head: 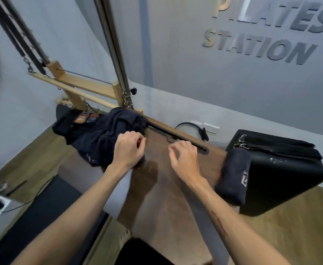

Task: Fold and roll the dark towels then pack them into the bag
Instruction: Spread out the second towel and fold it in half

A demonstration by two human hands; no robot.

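Head view: both hands [129, 148] [184, 155] seemingly empty, fingers curled.

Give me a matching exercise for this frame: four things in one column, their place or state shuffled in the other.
Things:
1. rolled towel
2. towel pile
3. black bag
4. right hand

Places or states:
A. heaped and unfolded, under the left hand
B. far right, strap across its top
C. leaning against the bag's near side
D. over the bare brown surface, fingers curled, holding nothing

Pairs: 1-C, 2-A, 3-B, 4-D
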